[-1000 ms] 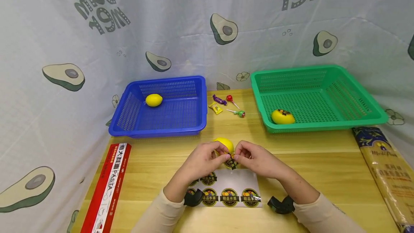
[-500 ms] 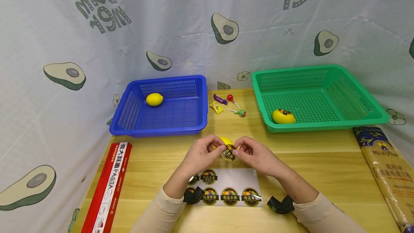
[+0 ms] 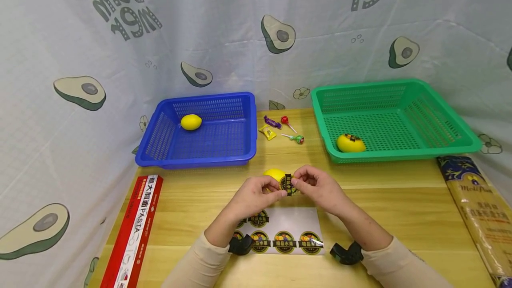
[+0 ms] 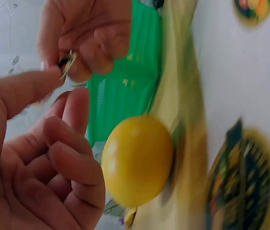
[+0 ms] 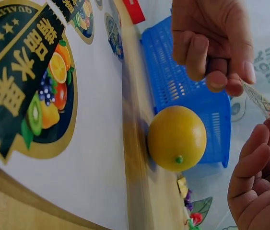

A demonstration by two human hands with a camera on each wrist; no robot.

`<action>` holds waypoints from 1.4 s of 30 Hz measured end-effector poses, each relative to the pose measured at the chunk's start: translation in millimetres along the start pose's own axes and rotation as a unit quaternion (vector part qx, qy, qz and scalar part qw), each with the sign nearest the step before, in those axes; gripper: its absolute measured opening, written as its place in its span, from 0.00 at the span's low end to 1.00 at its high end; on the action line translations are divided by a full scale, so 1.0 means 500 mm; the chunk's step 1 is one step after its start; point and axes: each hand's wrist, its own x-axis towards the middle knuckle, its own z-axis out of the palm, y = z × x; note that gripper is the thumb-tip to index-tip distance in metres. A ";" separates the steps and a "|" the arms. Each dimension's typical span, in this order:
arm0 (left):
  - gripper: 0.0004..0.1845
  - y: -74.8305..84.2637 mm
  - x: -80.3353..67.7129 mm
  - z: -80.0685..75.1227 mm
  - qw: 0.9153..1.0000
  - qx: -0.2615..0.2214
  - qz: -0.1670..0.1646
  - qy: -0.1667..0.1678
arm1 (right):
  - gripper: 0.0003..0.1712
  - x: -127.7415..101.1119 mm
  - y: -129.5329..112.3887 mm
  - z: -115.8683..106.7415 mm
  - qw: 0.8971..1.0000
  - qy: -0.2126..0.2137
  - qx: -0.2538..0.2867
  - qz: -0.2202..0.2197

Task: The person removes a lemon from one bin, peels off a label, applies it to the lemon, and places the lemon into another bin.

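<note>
Both hands hold a round black-and-gold fruit sticker [image 3: 288, 184] up in front of a yellow lemon [image 3: 274, 174]. My left hand [image 3: 256, 197] pinches its left edge with thumb and fingertip. At the opposite edge my right hand [image 3: 320, 189] pinches it too. In the right wrist view the sticker [image 5: 258, 99] shows almost edge-on between the fingertips. The lemon [image 4: 138, 160] rests on the table, touched by neither hand. Below the hands lies a white sheet [image 3: 294, 217] with several more such stickers, partly covered by the left wrist.
A blue basket [image 3: 196, 163] with one lemon stands back left. The green basket [image 3: 400, 157] at back right holds a stickered lemon [image 3: 350, 143]. Candies [image 3: 273, 122] and lollipops [image 3: 294, 138] lie between them. A red pasta box [image 3: 132, 230] and a pasta bag [image 3: 476, 217] flank the table.
The sticker has risen clear of the sheet and turned, so its dark band now runs upright. Its printed face shows more fully. The baskets and lemons have stayed put.
</note>
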 end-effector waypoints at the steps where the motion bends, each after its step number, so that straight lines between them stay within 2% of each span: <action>1: 0.09 -0.001 -0.001 0.002 1.000 -0.008 -0.003 -0.005 | 0.09 0.001 0.000 0.000 1.000 0.000 0.006 -0.001; 6: 0.10 -0.011 -0.001 0.006 1.000 -0.023 -0.003 -0.018 | 0.11 0.008 -0.002 0.002 1.000 -0.007 -0.003 -0.006; 12: 0.10 -0.025 -0.001 0.005 1.000 -0.017 -0.005 -0.014 | 0.07 0.025 -0.013 0.011 0.998 -0.003 -0.062 -0.017; 15: 0.10 -0.031 -0.002 0.005 1.000 -0.016 -0.015 0.005 | 0.06 0.043 -0.015 0.015 0.996 -0.001 -0.083 -0.018; 21: 0.10 -0.043 0.003 0.005 0.996 -0.030 -0.039 0.079 | 0.07 0.088 -0.013 0.021 0.996 -0.002 -0.095 -0.004; 24: 0.10 -0.050 0.009 0.006 0.993 -0.050 -0.054 0.094 | 0.08 0.101 -0.009 0.021 0.995 -0.005 -0.096 0.008; 30: 0.11 -0.059 0.015 0.010 0.989 -0.083 -0.082 0.087 | 0.08 0.109 0.000 0.021 0.996 -0.002 -0.088 0.023; 36: 0.11 -0.074 0.021 0.012 0.987 -0.110 -0.087 0.077 | 0.08 0.115 0.014 0.031 0.997 0.014 -0.066 0.037; 42: 0.11 -0.073 0.020 0.010 0.986 -0.122 -0.094 0.071 | 0.07 0.122 0.024 0.039 0.996 0.025 -0.069 0.045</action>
